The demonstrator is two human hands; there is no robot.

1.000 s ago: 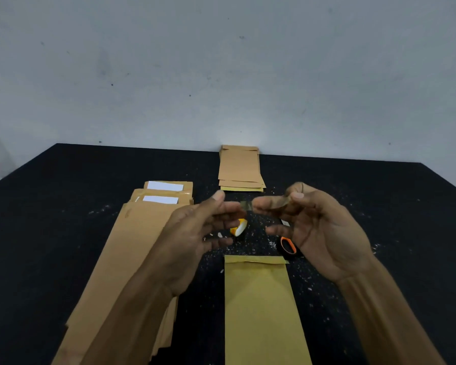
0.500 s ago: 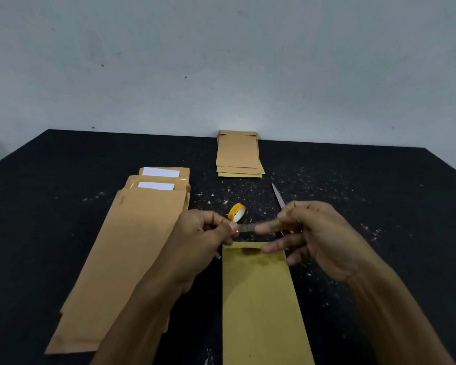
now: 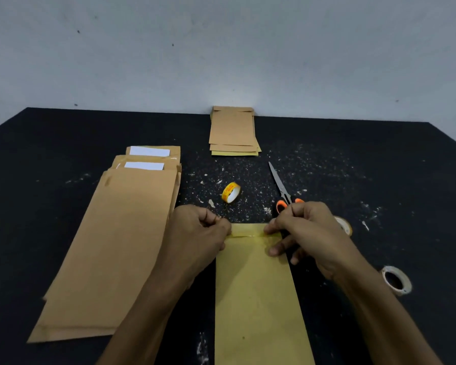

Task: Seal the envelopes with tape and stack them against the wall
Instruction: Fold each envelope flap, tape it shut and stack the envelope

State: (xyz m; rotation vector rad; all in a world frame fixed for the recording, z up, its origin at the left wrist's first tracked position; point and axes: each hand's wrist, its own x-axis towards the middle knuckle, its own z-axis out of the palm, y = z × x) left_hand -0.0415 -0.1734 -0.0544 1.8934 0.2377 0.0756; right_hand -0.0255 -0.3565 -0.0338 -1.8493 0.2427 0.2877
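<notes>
Head view, setting: a black table (image 3: 63, 143) flecked with pale scraps, pushed up to a plain grey wall (image 3: 221, 48).
Envelope being sealed: a yellow-brown envelope (image 3: 256, 299) lies flat at centre front, its long side running away from the viewer, flap end farthest.
Tape strip: a clear strip of tape (image 3: 248, 234) lies across the flap edge of that envelope, stretched between the two hands.
Left hand: the left hand (image 3: 198, 233) has its fingers curled, pinching the strip's left end at the envelope's left edge.
Right hand: the right hand (image 3: 308, 233) pinches the strip's right end with thumb and forefinger; its other fingers rest on the envelope's right edge.
Stack at wall: a small pile of brown envelopes (image 3: 233, 130) lies flat with its far end touching the wall.
Unsealed pile: a larger pile of brown envelopes (image 3: 116, 241) lies to the left, two white strips showing at its far end.
Tools: a yellow tape roll (image 3: 231, 192) stands on edge beyond the hands; orange-handled scissors (image 3: 282, 188) lie just beside the right hand, partly hidden by it.
Other rolls: a pale tape roll (image 3: 396, 280) lies right of the right forearm; another (image 3: 344, 225) peeks out behind the right hand.
</notes>
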